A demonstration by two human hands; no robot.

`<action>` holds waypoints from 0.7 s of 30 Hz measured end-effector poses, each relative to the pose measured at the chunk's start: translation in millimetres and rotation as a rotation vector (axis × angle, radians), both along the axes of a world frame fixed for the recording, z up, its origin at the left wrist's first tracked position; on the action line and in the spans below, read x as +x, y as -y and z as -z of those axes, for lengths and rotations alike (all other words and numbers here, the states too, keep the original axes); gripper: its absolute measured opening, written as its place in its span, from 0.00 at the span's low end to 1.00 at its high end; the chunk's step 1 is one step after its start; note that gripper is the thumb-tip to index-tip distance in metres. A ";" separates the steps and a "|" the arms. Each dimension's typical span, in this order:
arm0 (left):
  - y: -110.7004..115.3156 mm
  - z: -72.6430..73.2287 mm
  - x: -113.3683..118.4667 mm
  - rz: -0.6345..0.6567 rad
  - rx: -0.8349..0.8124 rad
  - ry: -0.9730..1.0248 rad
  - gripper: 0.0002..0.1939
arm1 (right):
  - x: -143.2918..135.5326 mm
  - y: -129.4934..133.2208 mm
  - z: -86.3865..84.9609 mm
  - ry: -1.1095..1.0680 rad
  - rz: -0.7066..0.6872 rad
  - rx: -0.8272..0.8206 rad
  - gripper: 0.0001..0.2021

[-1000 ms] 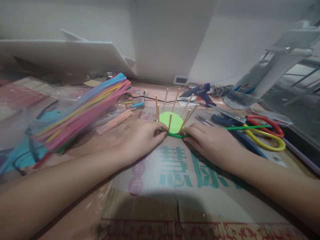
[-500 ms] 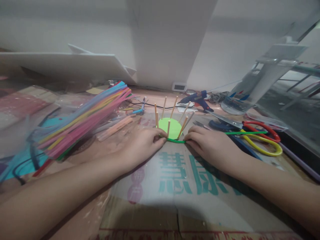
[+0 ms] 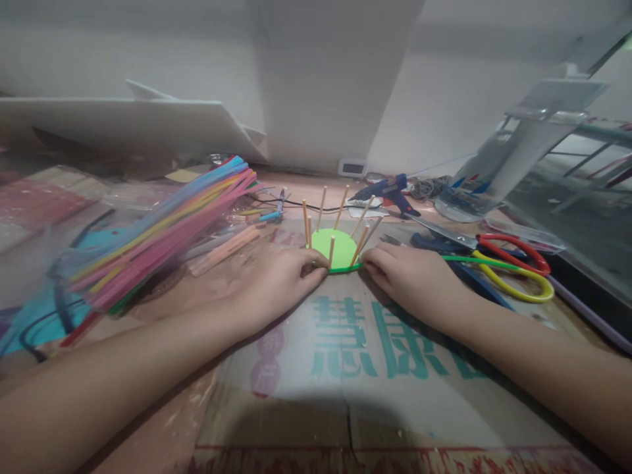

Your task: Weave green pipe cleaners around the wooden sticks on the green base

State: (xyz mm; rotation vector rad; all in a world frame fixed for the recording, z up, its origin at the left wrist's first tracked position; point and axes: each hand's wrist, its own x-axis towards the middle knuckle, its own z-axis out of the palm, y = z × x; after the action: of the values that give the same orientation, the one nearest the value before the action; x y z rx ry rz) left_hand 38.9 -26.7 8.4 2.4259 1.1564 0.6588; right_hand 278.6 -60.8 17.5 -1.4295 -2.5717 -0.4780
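A round light-green disc (image 3: 334, 245) lies on the printed cardboard, with several thin wooden sticks (image 3: 332, 252) standing up around its edge. A green pipe cleaner (image 3: 344, 269) runs along the disc's near edge, against the bases of the front sticks. At the left of the disc, my left hand (image 3: 291, 273) pinches it between thumb and fingers. My right hand (image 3: 402, 270) is closed on the same strip at the right, and its long free end stretches out past the hand over the scissors' handles.
Scissors (image 3: 513, 270) with red and yellow handles lie at the right. Behind the disc are a blue glue gun (image 3: 385, 192) and a small white display (image 3: 352, 167). Bundled coloured pipe cleaners (image 3: 168, 230) lie left. A clear plastic container (image 3: 498, 164) stands back right.
The green strip between my hands now sits closer against the disc's near edge and the front sticks. Both hands have shifted slightly towards the disc, still pinching.
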 end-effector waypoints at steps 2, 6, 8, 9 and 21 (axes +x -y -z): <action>-0.4 0.2 -0.1 0.008 0.013 -0.007 0.10 | 0.3 0.3 -0.8 0.016 -0.013 -0.008 0.08; -0.9 -0.1 -0.4 0.014 0.009 -0.007 0.10 | 1.1 1.8 -1.9 -0.023 -0.037 -0.015 0.09; -1.0 -0.1 -0.5 0.022 -0.004 -0.003 0.10 | 2.3 2.3 -1.2 -0.055 -0.067 -0.035 0.10; -1.1 0.0 -0.6 0.024 -0.005 -0.002 0.10 | 3.0 2.4 -0.7 -0.068 -0.084 -0.046 0.10; -0.6 1.2 -0.2 0.025 -0.003 -0.004 0.11 | -6.7 9.7 -1.0 -0.026 -0.189 -0.046 0.11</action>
State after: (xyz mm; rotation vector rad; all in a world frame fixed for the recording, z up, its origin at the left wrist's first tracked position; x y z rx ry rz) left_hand 38.7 -26.1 7.1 2.4367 1.1257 0.6445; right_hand 271.9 -70.5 18.5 -1.1808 -2.6783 -0.3723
